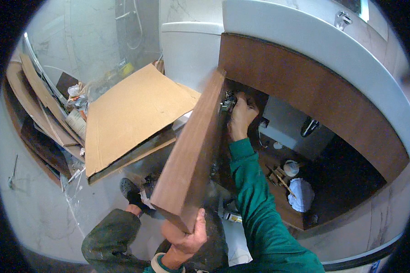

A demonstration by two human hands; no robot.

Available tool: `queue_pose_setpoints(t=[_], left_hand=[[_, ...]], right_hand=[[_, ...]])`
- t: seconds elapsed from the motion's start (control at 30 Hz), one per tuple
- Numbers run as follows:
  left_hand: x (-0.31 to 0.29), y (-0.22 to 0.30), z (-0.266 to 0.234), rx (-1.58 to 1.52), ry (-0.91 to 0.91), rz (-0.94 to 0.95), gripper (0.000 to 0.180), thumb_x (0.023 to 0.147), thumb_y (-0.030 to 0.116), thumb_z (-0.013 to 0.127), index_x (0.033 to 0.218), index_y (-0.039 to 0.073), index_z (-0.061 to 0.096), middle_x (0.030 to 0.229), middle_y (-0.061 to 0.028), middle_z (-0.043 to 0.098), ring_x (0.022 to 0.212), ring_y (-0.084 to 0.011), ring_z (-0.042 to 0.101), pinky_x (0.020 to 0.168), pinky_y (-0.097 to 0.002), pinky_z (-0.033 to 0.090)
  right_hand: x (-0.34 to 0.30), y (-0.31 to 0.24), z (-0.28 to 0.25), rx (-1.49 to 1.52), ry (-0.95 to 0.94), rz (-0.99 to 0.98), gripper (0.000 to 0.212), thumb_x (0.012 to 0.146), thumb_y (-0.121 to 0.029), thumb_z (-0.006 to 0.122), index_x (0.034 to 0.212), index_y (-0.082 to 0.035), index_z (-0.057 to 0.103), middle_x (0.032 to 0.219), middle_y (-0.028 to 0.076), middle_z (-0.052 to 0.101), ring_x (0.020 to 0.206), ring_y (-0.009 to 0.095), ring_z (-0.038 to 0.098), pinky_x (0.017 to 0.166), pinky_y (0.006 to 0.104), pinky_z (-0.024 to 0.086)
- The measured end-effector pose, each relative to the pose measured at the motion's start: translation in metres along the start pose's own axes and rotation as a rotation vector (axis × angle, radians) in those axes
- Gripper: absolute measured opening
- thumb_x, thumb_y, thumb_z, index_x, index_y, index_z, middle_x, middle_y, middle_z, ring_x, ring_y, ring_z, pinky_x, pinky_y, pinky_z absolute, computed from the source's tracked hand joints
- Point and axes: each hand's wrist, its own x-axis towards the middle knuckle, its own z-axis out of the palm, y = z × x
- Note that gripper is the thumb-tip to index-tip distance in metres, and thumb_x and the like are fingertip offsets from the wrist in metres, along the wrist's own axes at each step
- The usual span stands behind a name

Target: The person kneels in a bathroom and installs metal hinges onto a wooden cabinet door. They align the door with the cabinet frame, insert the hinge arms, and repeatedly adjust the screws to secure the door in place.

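Observation:
A brown wood-grain cabinet door stands edge-on in front of the vanity cabinet, swung outward. My left hand grips its near lower corner, thumb up along the side. Reaching into the cabinet's left side, my right hand has its fingers curled at a metal hinge near the door's far end. The fingertips are partly hidden there, and so is how the hinge sits on the door and the cabinet wall.
Inside the cabinet are a drain pipe, a white bag and a small tub. A white basin tops it. Left are a toilet, cardboard and leaning boards. A screwdriver-like tool lies on the floor.

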Motion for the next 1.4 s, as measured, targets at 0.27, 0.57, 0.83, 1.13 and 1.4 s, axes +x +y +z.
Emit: queue_pose_setpoints(t=[0.27,0.57,0.83,1.13,1.4], left_hand=[[0.0,-0.003,-0.003,0.046,-0.065,0.058,0.021,0.073,-0.003,0.069,0.092,-0.003,0.062,0.084,-0.0131,0.067,0.07,-0.0263,0.063,0.069,-0.0355,0.049],[0.003,0.0,0.003,0.049,0.021,0.108,0.014,0.072,0.002,0.072,0.083,0.001,0.064,0.075,-0.0142,0.065,0.063,-0.0329,0.063,0.057,-0.0367,0.049],[0.007,0.009,0.003,-0.01,0.054,-0.005,0.009,0.073,0.003,0.071,0.079,0.001,0.065,0.07,-0.0135,0.065,0.06,-0.0305,0.064,0.057,-0.0346,0.05],[0.008,0.012,0.002,0.056,0.055,0.065,0.007,0.072,0.005,0.071,0.072,0.003,0.065,0.066,-0.0111,0.064,0.057,-0.0306,0.062,0.054,-0.035,0.048],[0.004,0.007,0.002,0.079,0.033,0.034,0.008,0.072,0.004,0.072,0.074,0.002,0.065,0.07,-0.0118,0.065,0.059,-0.0306,0.062,0.056,-0.0359,0.048]], right_hand=[[-0.003,-0.038,-0.034,-0.074,-0.381,0.083,0.037,0.08,-0.022,0.07,0.108,0.001,0.062,0.094,0.005,0.062,0.078,0.012,0.056,0.068,0.0259,0.045],[-0.017,-0.063,-0.038,-0.116,-0.586,0.043,0.053,0.067,-0.016,0.084,0.109,0.003,0.058,0.099,0.01,0.063,0.092,0.019,0.061,0.085,0.0313,0.049],[-0.02,-0.052,-0.034,-0.054,-0.597,0.094,0.073,0.062,-0.009,0.085,0.121,0.01,0.047,0.1,0.011,0.059,0.089,0.017,0.06,0.081,0.0283,0.051],[-0.02,-0.028,-0.03,0.049,-0.475,-0.007,0.066,0.057,-0.01,0.088,0.112,0.006,0.056,0.102,0.008,0.062,0.087,0.016,0.059,0.076,0.0291,0.05],[-0.001,-0.059,-0.037,-0.403,-0.712,0.101,0.066,0.059,-0.02,0.087,0.111,0.007,0.056,0.102,0.009,0.062,0.091,0.017,0.058,0.081,0.0286,0.047]])
